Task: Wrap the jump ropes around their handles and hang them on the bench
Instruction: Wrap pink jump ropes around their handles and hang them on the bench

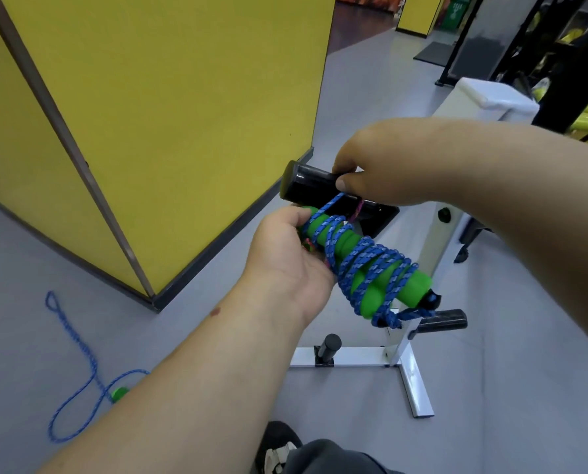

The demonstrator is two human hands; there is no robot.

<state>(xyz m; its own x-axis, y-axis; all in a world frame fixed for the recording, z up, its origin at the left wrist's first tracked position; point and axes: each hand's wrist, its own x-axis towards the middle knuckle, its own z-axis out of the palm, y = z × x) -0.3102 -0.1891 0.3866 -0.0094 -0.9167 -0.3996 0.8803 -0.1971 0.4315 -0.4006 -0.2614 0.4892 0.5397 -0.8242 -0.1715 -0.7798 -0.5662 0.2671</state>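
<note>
Count: 2 jump ropes, blue cord with green handles; one wrapped bundle, one loose on the floor. Bench frame: 3 black pegs visible. Hands: 2. Shoe: 1.

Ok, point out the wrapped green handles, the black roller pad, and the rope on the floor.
wrapped green handles (354,265): head view, middle of the bundle.
black roller pad (308,181): head view, its shiny side.
rope on the floor (80,343): head view, along the blue cord.
</note>
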